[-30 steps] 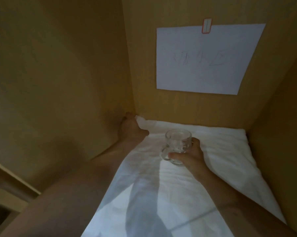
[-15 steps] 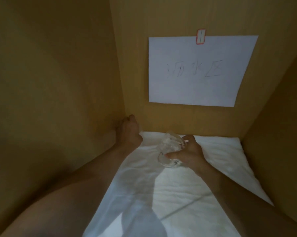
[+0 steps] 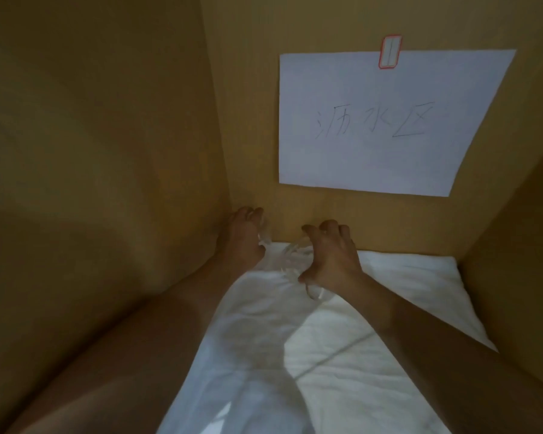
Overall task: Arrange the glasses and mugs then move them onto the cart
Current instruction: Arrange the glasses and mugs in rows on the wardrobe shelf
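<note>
A clear glass mug [image 3: 292,261] is tipped over above a white cloth [image 3: 373,308], close to the back wall of a wooden compartment. My right hand [image 3: 329,255] grips it from above with curled fingers, and part of the glass [image 3: 315,292] shows below my palm. My left hand [image 3: 242,236] lies in the back-left corner, fingers pointing at the wall and resting on the cloth's corner. A pale blurred streak [image 3: 262,238] sits beside it; I cannot tell what it is.
Wooden walls close in on the left [image 3: 107,151], the back [image 3: 251,120] and the right [image 3: 520,245]. A white paper sheet [image 3: 382,120] with handwriting hangs on the back wall under a red-edged clip [image 3: 390,51]. The cloth covers the compartment floor.
My right hand has turned the mug from upright to tipped over and carried it back toward the wall. My left hand stays in the back-left corner.
</note>
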Available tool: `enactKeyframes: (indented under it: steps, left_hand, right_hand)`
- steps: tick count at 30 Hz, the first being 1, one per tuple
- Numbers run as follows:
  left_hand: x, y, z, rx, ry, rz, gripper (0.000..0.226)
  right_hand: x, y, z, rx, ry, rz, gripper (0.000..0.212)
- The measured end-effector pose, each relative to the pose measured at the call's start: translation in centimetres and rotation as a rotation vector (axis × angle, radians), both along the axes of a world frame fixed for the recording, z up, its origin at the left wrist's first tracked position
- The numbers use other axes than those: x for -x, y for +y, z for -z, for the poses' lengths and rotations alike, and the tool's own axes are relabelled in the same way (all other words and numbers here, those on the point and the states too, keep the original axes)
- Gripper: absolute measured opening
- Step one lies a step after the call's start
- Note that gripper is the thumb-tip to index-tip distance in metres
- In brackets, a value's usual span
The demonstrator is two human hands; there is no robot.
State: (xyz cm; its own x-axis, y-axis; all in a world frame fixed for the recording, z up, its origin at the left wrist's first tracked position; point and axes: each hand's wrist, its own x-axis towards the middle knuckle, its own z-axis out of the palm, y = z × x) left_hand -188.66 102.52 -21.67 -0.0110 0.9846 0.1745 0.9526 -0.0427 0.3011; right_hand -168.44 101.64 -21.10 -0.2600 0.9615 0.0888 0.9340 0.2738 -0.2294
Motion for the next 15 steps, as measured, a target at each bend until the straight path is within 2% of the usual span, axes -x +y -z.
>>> enactKeyframes:
  steps: [5, 15]
  left_hand:
    - [0.4, 0.7, 0.3, -0.015, -0.023, 0.008, 0.087]
    - [0.4, 0.4, 0.6, -0.033, -0.13, 0.018, 0.088]
  right_hand:
    - [1.6, 0.5, 0.5, 0.012, -0.009, -0.089, 0.1]
    - [1.7, 2.5, 1.7, 0.052, 0.205, -0.177, 0.104]
